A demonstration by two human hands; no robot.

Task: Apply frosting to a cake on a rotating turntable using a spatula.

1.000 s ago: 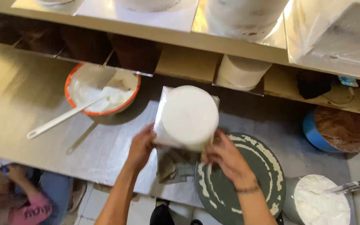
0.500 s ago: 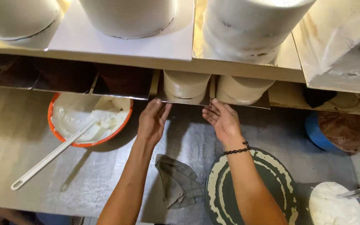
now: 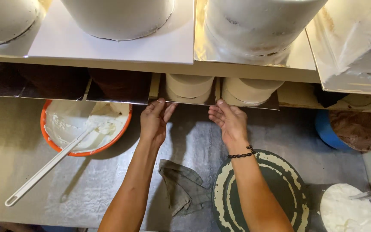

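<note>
1. Fingers (image 3: 160, 105) of the left hand (image 3: 153, 122) and of the right hand (image 3: 228, 122) are spread, tips touching the front edge of a silver cake board (image 3: 187, 99).
2. The board carries a white round cake (image 3: 190, 85) on the lower shelf (image 3: 297, 101), above the worktop (image 3: 194, 141).
3. Left of that cake lies an orange bowl (image 3: 48, 137) with a white spatula (image 3: 44, 169).
4. Below it lie a grey cloth (image 3: 183, 187) and a turntable (image 3: 284, 184).

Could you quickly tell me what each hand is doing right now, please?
Left hand: open, fingers on the front edge of the cake board.
Right hand: open, fingertips at the same edge.
</note>
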